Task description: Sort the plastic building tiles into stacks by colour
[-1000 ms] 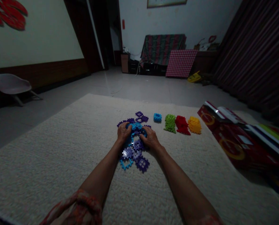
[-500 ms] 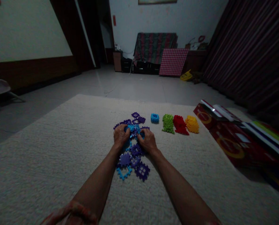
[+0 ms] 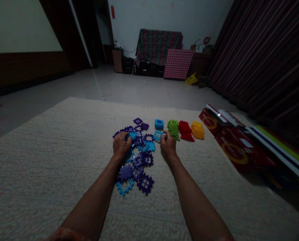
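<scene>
My right hand (image 3: 169, 146) pinches a light blue square tile with a window grid and notched edges (image 3: 158, 135), to the right of the pile. At the pile's left side, my left hand (image 3: 121, 144) is curled with thumb and fingers around a blue notched tile (image 3: 132, 135); part of that tile is hidden. Between and in front of my hands lie purple and blue interlocking tiles, among them a dark purple window tile (image 3: 145, 183), a plain purple tile (image 3: 126, 171) and a blue open-frame tile (image 3: 124, 187). Beyond the right hand's tile sits a blue stack of tiles (image 3: 159, 124).
Green tiles (image 3: 173, 129), red tiles (image 3: 186, 130) and yellow tiles (image 3: 197, 130) are grouped at the right on the cream mat (image 3: 71, 150). Red boxes (image 3: 242, 149) line the mat's right edge, by a dark striped curtain (image 3: 255, 50).
My right hand has moved right, away from the pile, carrying the light blue window tile. My left hand stays at the pile. The view has shifted slightly right.
</scene>
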